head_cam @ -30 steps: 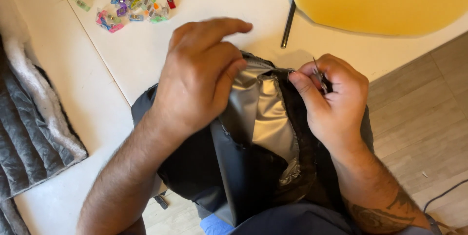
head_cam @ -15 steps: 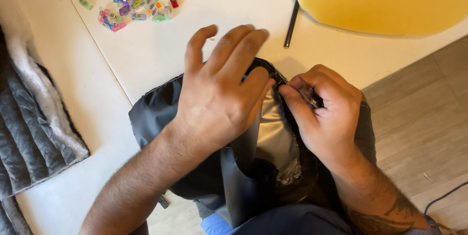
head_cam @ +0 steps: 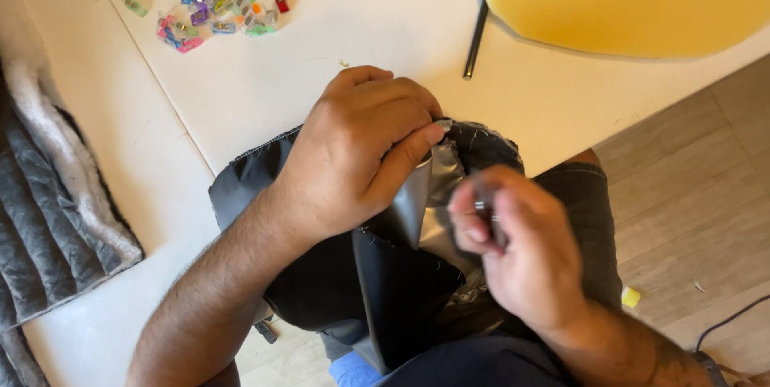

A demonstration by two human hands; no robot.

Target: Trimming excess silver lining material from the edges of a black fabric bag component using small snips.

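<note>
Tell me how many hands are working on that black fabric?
2. The left hand pinches the black fabric at its upper edge by the table; the right hand is lower right, blurred, fingers gripping something small. No other hands show.

No package, label, sign or screen shows anywhere on the table or near the hands.

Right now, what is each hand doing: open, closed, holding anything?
Left hand: closed, pinching the black fabric cover at its edge.
Right hand: closed on something small and metallic; blurred, cannot tell what.
</note>
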